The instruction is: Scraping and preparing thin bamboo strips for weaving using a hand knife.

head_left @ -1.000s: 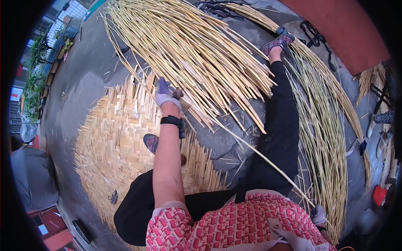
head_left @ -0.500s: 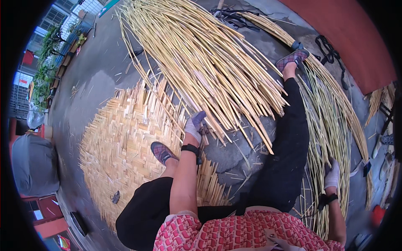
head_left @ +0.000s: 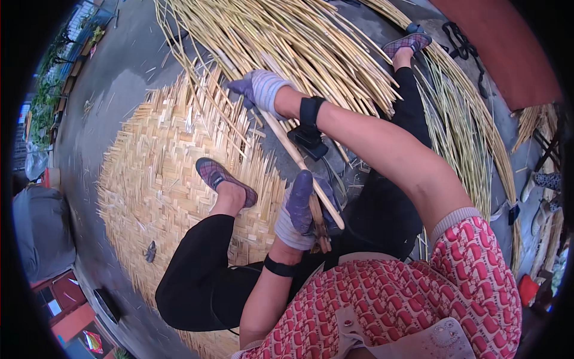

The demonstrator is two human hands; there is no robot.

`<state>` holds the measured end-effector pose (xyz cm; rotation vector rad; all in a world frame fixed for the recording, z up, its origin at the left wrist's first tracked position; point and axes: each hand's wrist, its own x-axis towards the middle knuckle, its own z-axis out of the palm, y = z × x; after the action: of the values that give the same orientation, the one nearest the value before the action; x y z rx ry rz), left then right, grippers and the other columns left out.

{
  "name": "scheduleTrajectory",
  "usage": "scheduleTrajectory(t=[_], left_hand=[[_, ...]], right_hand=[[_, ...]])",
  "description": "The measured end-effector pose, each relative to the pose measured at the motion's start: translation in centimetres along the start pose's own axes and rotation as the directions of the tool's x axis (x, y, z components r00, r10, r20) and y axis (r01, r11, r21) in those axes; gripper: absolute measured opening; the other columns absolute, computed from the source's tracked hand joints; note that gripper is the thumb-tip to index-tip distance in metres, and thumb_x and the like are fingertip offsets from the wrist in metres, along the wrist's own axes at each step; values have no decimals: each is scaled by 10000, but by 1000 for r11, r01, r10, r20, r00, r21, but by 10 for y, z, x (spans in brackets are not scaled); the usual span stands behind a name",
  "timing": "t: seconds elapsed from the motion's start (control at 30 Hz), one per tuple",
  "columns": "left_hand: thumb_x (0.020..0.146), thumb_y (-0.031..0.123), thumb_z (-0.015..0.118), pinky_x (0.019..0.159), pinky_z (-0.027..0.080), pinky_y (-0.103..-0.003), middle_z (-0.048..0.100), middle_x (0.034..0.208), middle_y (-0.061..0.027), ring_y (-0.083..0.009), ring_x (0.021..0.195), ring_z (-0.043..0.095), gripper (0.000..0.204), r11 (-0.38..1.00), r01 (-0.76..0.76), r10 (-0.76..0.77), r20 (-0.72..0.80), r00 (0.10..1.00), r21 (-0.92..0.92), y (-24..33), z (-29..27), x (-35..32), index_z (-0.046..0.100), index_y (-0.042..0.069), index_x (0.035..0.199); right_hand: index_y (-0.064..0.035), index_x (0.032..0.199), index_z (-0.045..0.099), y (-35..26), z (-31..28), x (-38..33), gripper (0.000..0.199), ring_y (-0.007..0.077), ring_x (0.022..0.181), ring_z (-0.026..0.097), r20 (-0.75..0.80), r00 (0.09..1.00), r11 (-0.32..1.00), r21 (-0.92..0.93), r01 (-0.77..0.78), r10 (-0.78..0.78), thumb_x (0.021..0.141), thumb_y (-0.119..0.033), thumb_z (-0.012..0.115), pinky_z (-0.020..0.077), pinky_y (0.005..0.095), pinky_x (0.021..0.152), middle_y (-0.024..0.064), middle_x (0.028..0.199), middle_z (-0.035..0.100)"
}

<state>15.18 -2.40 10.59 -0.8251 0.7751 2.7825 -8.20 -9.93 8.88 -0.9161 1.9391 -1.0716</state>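
Observation:
A pale reed stalk (head_left: 287, 143) slants across the middle between my two gloved hands. My left hand (head_left: 298, 209) is closed around its lower part, the thumb lying along it. A brown wooden piece like a tool handle (head_left: 318, 224) also sticks out of that hand; the rest of it is hidden. Farther up, my right hand (head_left: 263, 93) is closed on the same stalk, the arm reaching across from the right. Just beyond lies a big pile of reed stalks (head_left: 287, 36). A round woven mat (head_left: 155, 185) with ragged edges spreads under my left foot.
A bundle of greener thin stalks (head_left: 457, 119) lies right of my outstretched right leg. Black straps (head_left: 460, 45) lie near a red-brown sheet (head_left: 502, 54). A grey covered object (head_left: 42, 233) stands at far left. A small dark object (head_left: 150, 251) rests on the mat.
My right hand has left the greener stalks on the right and crossed to the middle, onto the stalk. My left hand has come down nearer my body.

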Motion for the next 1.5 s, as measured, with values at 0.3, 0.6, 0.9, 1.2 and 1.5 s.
scheduleTrajectory(t=[0.3, 0.6, 0.9, 1.2, 1.5], left_hand=[[883, 628, 450, 387, 437, -267, 512, 582, -14, -148, 454, 524, 545, 976, -38, 4, -156, 988, -215, -12, -2, -16, 535, 97, 795], [866, 670, 412, 347, 393, -343, 495, 526, -13, -202, 395, 484, 524, 965, -32, 18, -59, 998, -259, 21, -20, 40, 528, 162, 807], [796, 639, 587, 350, 428, -318, 469, 472, 0, -160, 377, 494, 485, 983, -25, -5, -158, 987, -181, 21, 19, 34, 509, 168, 711], [710, 786, 524, 376, 426, -319, 486, 535, -1, -168, 417, 484, 682, 973, -184, 197, -87, 977, 140, 80, -35, 76, 509, 118, 848], [698, 573, 741, 332, 446, -324, 449, 560, -59, -226, 378, 502, 621, 984, -179, 162, -436, 885, 0, 68, 14, 177, 476, 42, 878]], right_hand=[[-71, 1035, 600, 5, 34, 7, 308, 371, 768, 625, -182, 905, 709, -686, 163, -384, 787, -245, 653, 499, 454, 647, 224, 845, 626], [-48, 927, 472, -3, 27, -76, 257, 103, 569, 455, -49, 999, 928, 371, 34, -17, 870, -236, 638, 379, 273, 486, 54, 762, 578], [32, 931, 519, -4, 21, -45, 320, 318, 640, 552, -303, 953, 998, -67, -17, -4, 860, -275, 578, 453, 399, 619, 224, 733, 592], [29, 1147, 506, 3, 19, -94, 377, 249, 876, 591, -161, 980, 993, -21, 118, -120, 905, -256, 551, 472, 325, 789, 175, 932, 616], [-20, 917, 561, 37, 9, -230, 368, 429, 638, 596, -293, 948, 863, -440, -248, 124, 936, -381, 494, 463, 489, 568, 230, 661, 597]])
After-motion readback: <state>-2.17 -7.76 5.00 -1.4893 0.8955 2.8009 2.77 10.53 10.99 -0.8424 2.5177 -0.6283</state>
